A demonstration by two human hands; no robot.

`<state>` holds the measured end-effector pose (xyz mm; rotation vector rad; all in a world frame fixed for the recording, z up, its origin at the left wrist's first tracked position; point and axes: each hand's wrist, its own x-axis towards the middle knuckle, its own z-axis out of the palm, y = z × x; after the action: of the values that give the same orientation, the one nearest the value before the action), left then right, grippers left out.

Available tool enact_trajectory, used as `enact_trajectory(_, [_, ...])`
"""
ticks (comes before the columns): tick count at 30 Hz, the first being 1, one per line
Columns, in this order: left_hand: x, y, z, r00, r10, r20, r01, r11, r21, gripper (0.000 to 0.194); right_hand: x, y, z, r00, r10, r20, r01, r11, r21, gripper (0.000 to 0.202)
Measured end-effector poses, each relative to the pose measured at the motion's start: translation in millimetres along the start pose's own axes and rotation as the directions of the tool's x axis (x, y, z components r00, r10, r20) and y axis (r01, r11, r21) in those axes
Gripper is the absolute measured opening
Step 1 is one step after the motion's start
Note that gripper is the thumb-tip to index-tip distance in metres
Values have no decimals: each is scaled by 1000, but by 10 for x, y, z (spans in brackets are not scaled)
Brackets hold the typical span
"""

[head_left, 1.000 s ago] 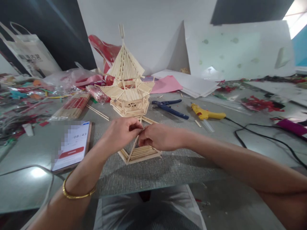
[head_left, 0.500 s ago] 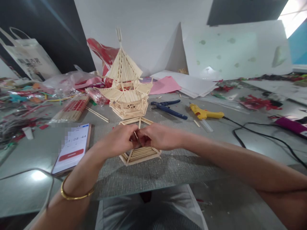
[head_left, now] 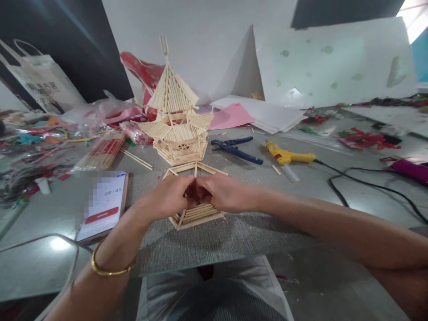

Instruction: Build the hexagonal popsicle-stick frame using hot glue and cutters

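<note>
Phone: digits "08:45", the area to their left pixelated. Tote bag: dark characters, partly pixelated, not securely legible. Stick packet: red markings, illegible.

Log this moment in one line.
left hand, right hand: close together over stick frame; grip: hidden; behind: stick pagoda; right: pliers, glue gun; left: phone

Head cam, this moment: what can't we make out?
- Head view: anything pinched between left hand and right hand, hidden by the hands themselves.
- Head view: centre of the hexagonal stick frame, covered by both hands.
- Head view: left part of the smartphone screen, masked by pixelation.
- Head view: far end of the purple object, cut off by the right edge.
</note>
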<state>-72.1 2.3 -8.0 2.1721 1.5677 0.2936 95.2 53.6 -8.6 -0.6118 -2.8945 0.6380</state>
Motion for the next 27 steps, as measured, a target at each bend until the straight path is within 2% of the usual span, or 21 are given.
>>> enact_trajectory(3, [-1, 16, 1, 1000, 6, -25, -5, 1000, 24, 11, -11, 1, 5, 999, -38, 22, 39, 998, -44, 12])
enact_trajectory(9, [2, 37, -22, 985, 6, -173, 1, 999, 42, 15, 1, 22, 51, 990, -142, 16, 142, 963, -227, 15])
enact_trajectory(13, [0, 23, -38, 982, 6, -188, 6, 998, 62, 21, 23, 57, 72, 973, -232, -18, 217, 931, -294, 13])
enact_trajectory(15, [-5, 13, -46, 983, -4, -186, 19, 997, 81, 23, 40, 66, 52, 967, -254, 4, 245, 929, -279, 11])
enact_trajectory(19, [-19, -3, -59, 982, -23, -188, 43, 994, 99, 25, 79, 61, 11, 965, -254, 65, 262, 935, -241, 11])
enact_trajectory(23, [-38, -4, -80, 979, -54, -194, 74, 993, 94, 25, 92, 53, 23, 967, -252, 41, 252, 919, -304, 13])
enact_trajectory(27, [-59, 20, -121, 979, -88, -182, 105, 991, 86, 22, 78, 28, -43, 976, -215, 35, 217, 939, -266, 12])
